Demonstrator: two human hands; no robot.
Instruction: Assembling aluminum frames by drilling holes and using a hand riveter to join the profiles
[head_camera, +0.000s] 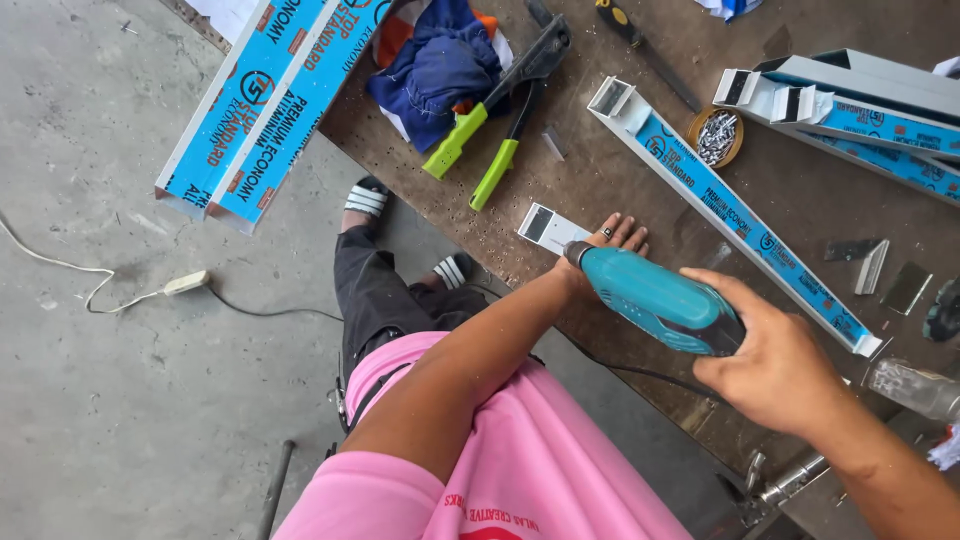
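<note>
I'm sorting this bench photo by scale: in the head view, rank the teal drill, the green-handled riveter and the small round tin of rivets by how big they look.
1. Green-handled riveter
2. Teal drill, held in the right hand; it is nearer the camera, so its rank against the riveter is unsure.
3. Round tin of rivets, clearly smallest.
</note>
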